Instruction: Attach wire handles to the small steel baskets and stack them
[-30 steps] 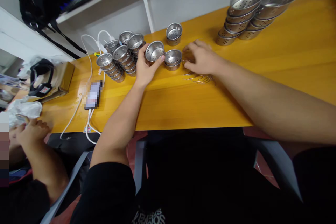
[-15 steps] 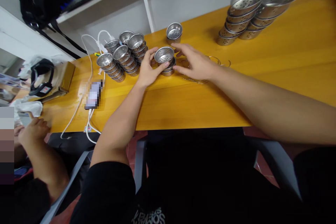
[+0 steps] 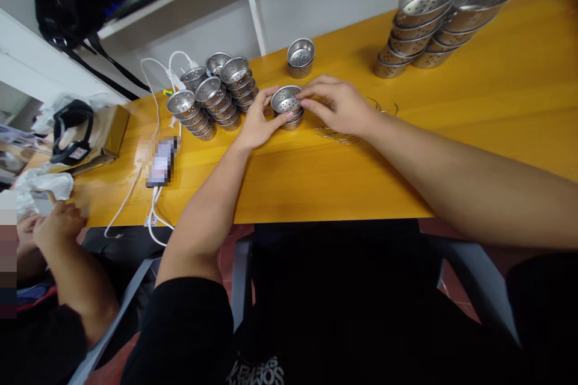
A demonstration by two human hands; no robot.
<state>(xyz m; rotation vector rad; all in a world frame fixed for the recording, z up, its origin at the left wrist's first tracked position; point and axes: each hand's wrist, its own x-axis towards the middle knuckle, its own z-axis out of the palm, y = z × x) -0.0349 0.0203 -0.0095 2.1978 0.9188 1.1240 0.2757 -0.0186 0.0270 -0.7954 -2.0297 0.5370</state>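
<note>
Left hand (image 3: 261,121): clamped on stacked perforated cups (image 3: 286,100), mid-bench. Right hand (image 3: 336,103): fingertips together at their rim.

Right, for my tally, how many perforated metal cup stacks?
9: five stacks left of the left hand, one gripped stack, one rear stack, two far-right stacks; others may be hidden.

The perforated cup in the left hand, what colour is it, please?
The perforated cup is silver, clearest in the head view.
</note>
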